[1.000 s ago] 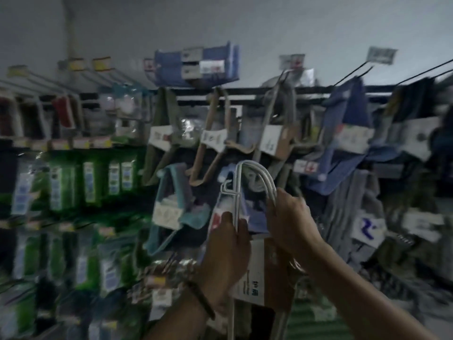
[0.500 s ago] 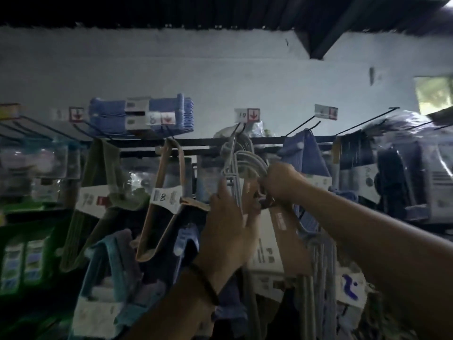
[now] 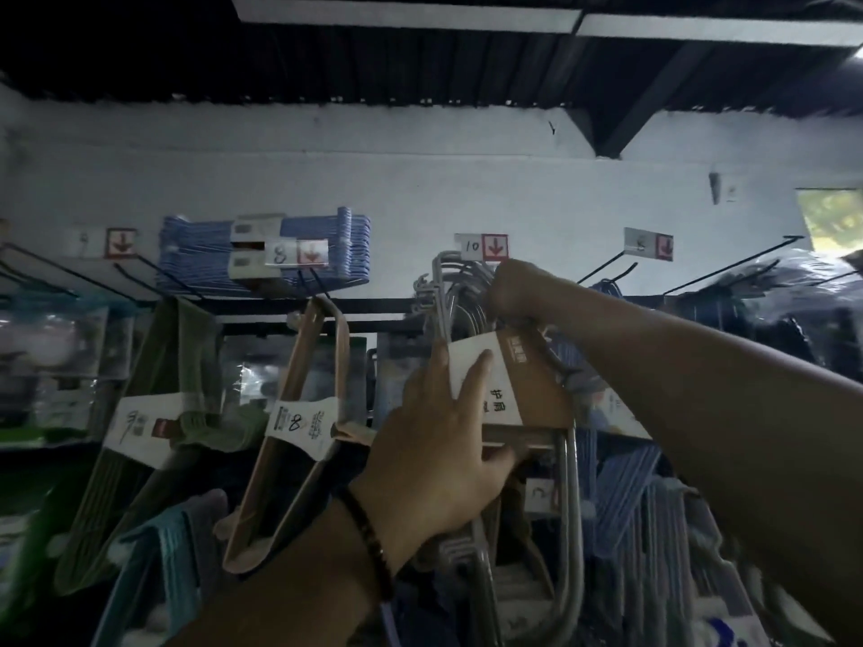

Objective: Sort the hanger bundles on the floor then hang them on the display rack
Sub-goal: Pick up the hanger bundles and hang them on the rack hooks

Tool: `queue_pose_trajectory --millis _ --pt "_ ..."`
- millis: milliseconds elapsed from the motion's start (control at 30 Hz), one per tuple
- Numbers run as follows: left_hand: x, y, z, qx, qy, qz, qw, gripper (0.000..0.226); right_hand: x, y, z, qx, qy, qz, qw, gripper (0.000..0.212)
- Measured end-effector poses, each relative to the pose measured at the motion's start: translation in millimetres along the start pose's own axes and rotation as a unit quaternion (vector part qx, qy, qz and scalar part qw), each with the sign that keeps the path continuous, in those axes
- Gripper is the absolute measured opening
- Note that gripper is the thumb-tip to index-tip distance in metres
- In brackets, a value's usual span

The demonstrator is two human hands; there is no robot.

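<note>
Grey hanger bundle (image 3: pixel 570 497) is being held up at the top rail of the display rack (image 3: pixel 373 304), just under the "10" tag (image 3: pixel 481 247), between the beige bundle (image 3: pixel 301 424) and the blue hangers (image 3: pixel 626 483). Left hand (image 3: pixel 439 459) is gripping it mid-body, fingers lying over the cardboard sleeve (image 3: pixel 532 385), thumb curling under the bar below. Right hand (image 3: pixel 518 291) is closing round the hooks (image 3: pixel 448 282) up top. It's looking stiff, metal-like and fairly heavy as a pack. The sleeve is the soft part and could slide, so I'd be taking the load at hooks and bar, not card. Can't tell if the hooks are sitting on a peg, the right hand is covering that. The lower end is getting lost in dark clutter.
</note>
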State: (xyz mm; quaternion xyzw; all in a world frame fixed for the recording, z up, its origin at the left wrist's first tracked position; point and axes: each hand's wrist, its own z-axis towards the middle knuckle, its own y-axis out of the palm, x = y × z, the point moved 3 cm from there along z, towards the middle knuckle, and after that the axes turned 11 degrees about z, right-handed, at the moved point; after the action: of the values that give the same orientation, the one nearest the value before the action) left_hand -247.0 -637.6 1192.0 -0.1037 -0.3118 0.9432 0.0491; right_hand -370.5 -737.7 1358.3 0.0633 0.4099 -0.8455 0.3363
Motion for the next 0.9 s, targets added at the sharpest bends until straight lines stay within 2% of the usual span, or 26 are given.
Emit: queue_pose_trajectory --millis 100,200,300,367,467,567,633,767,900 --pt "3.3 2.9 11.2 0.033 0.013 0.030 0.999 0.102 6.8 -12.0 9.8 0.050 -0.031 0.007 0.998 0.017" --pt "7.0 12.8 17.6 0.067 0.032 0.049 0.996 0.099 13.9 -16.9 10.8 0.097 -0.061 0.005 0.993 0.031" --pt "5.7 27.2 31.1 0.066 0.037 0.075 0.994 0.102 24.4 -17.8 13.9 0.130 -0.060 -0.008 0.990 0.023" --pt "1.3 38.2 39.6 0.060 0.032 0.103 0.992 0.104 27.3 -11.6 19.9 0.147 -0.055 -0.015 0.987 0.026" --pt "-6.6 50.7 46.8 0.060 0.013 0.142 0.988 0.108 27.1 5.4 29.1 0.157 -0.053 0.001 0.986 0.035" --pt "-17.7 62.1 51.0 0.052 0.000 0.157 0.986 0.112 33.4 20.3 39.9 0.156 -0.043 0.004 0.987 0.031" --pt "-24.3 68.3 54.6 0.043 0.008 0.170 0.985 0.109 41.1 29.4 45.9 0.148 -0.036 0.003 0.988 0.030" --pt "-31.5 68.3 65.1 0.023 0.017 0.197 0.980 0.108 48.2 36.0 54.3 0.137 -0.027 -0.021 0.990 0.041" --pt "-35.0 66.4 75.7 -0.018 0.017 0.212 0.977 0.110 41.5 34.9 62.6 0.126 -0.053 -0.044 0.990 0.031"
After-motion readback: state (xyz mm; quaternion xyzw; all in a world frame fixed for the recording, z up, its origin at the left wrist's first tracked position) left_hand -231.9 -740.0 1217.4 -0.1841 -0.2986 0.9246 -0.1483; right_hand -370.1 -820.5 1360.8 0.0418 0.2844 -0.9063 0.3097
